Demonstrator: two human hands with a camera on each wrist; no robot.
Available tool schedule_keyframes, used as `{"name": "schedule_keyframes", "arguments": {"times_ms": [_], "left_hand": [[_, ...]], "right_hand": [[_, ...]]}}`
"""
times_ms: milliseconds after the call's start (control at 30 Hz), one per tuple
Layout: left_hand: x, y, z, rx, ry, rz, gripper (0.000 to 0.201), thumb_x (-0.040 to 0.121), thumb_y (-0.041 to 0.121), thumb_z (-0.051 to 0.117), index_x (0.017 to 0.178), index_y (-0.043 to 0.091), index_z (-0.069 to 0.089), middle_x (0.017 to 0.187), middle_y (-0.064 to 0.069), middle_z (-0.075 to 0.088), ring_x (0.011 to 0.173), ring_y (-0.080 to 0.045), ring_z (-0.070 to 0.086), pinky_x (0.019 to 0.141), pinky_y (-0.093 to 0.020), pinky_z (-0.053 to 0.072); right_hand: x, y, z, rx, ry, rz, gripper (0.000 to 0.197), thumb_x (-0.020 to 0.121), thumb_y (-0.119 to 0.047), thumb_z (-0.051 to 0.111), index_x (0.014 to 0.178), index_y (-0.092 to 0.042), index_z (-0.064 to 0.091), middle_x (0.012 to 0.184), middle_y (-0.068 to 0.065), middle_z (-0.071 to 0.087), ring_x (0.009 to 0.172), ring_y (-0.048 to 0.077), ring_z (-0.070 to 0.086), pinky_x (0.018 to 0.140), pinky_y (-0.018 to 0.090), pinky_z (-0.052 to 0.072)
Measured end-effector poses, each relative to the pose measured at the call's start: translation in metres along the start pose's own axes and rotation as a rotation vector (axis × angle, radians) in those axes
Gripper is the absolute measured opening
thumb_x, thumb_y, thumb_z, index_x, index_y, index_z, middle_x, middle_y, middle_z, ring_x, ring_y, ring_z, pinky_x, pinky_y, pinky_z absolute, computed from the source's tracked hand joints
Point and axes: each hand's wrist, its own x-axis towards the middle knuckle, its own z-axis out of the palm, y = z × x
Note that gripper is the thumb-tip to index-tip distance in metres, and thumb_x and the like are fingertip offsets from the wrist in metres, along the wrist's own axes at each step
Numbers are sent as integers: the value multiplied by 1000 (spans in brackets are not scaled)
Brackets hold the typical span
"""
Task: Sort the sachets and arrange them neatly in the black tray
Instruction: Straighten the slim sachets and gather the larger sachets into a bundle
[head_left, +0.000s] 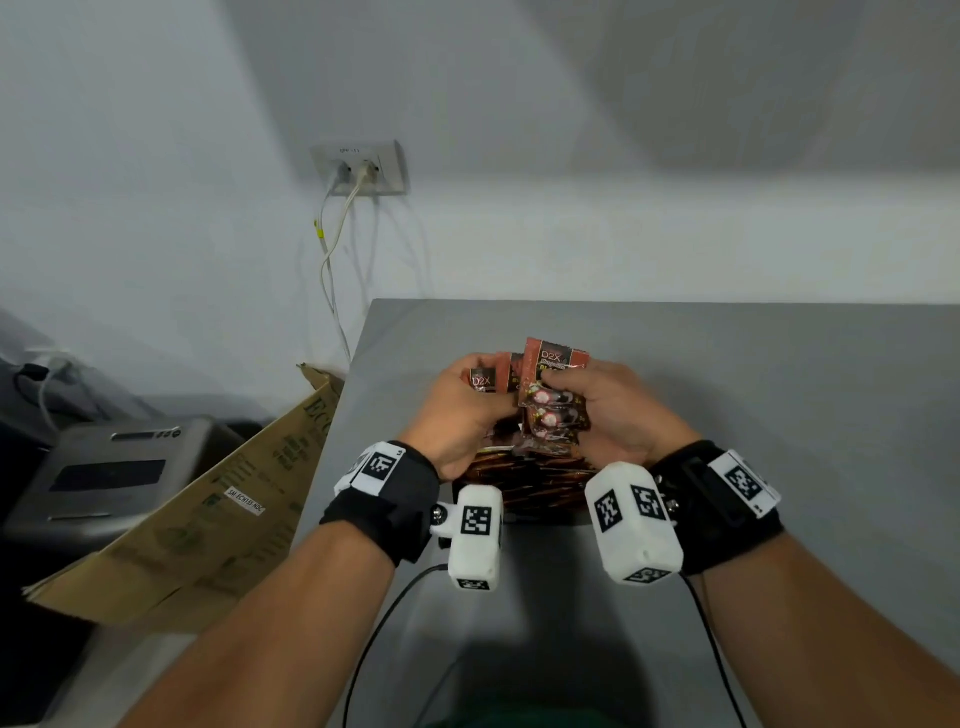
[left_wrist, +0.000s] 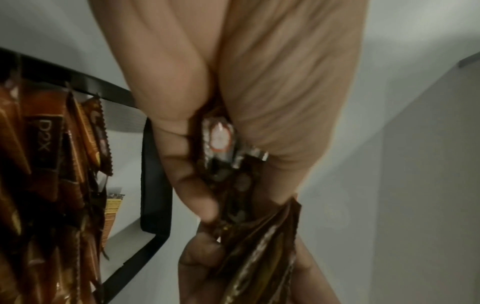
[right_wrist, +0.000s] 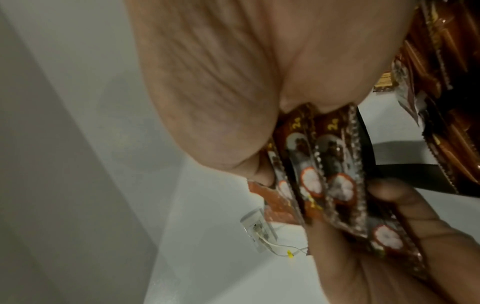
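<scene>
Both hands hold a bunch of brown and red sachets (head_left: 550, 384) above the black tray (left_wrist: 155, 164). My left hand (head_left: 462, 410) grips the left side of the bunch, with a D2X sachet (head_left: 482, 380) under its thumb. My right hand (head_left: 613, 410) pinches the right side, its thumb lying across the sachet fronts (right_wrist: 335, 164) printed with white fruit. More sachets stand packed in the tray (head_left: 540, 486) beneath the hands, seen close up as a sachet row (left_wrist: 49, 164) in the left wrist view. The tray's far part is hidden by the hands.
The grey table (head_left: 753, 395) runs right and forward from the tray. A flattened cardboard box (head_left: 218, 514) leans off the table's left edge beside a grey appliance (head_left: 109, 467). A wall socket (head_left: 363, 169) with white cables sits on the wall behind.
</scene>
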Motion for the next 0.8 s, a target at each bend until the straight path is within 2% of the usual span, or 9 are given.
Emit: {"name": "schedule_keyframes", "arguments": {"times_ms": [100,200,300,367,467,567,700,767,800], "left_hand": [[0,1,-5,-113,-44,-99,22,93,-3,51,110,7,62,95,-13,70,76,-20,71,60,-32,58],[1,2,-12,-252,-37,-155,34,91,-6,37,117,1,57,99,-22,69,83,-31,72,71,-42,62],[2,2,-14,-196,-29,-95,29,93,-13,47,118,-2,58,97,-22,70,75,-26,72,76,-47,62],[2,1,-12,-133,-5,-54,26,92,-13,55,113,2,61,97,-19,69,75,-25,70,72,-44,63],[4,-1,-6,-63,70,-12,25,90,-12,59,107,6,61,89,-17,69,71,-27,68,57,-35,60],[4,-4,-1,-29,93,29,25,88,-13,62,105,5,62,88,-15,71,68,-25,70,58,-39,60],[3,-3,-2,-78,43,-9,17,91,-6,59,99,8,62,87,-11,70,71,-23,69,60,-36,59],[2,-1,-6,-193,-12,-83,13,94,5,52,103,9,62,91,-13,67,74,-22,67,63,-36,56],[2,0,-9,-249,-24,-115,19,92,11,50,107,8,62,91,-14,66,73,-21,63,62,-34,53]], "right_hand": [[3,0,-4,79,46,-21,32,96,-8,56,122,9,63,122,33,65,104,47,67,85,55,58],[4,-4,-12,192,90,-63,23,97,-4,55,112,10,65,110,32,68,89,41,73,68,43,61],[1,-7,-16,248,49,-111,29,97,-3,55,120,13,61,112,32,68,94,41,71,76,47,60],[-2,-6,-13,191,0,-109,33,95,-4,56,124,12,61,117,33,67,99,42,70,81,48,60],[-3,0,-8,70,-27,-47,34,94,-4,58,125,11,60,120,35,65,110,50,64,95,61,53],[-2,3,-6,14,-20,3,32,95,-3,59,124,11,61,121,37,63,109,53,62,99,73,43],[0,4,-4,57,17,4,33,94,-3,59,123,13,61,121,37,63,105,50,63,101,71,43],[1,2,-6,112,38,-19,34,94,-4,58,124,13,61,119,36,65,106,48,65,99,66,48],[2,1,-8,154,57,-35,32,95,-3,58,122,14,61,116,36,66,103,47,67,95,62,52]]}}
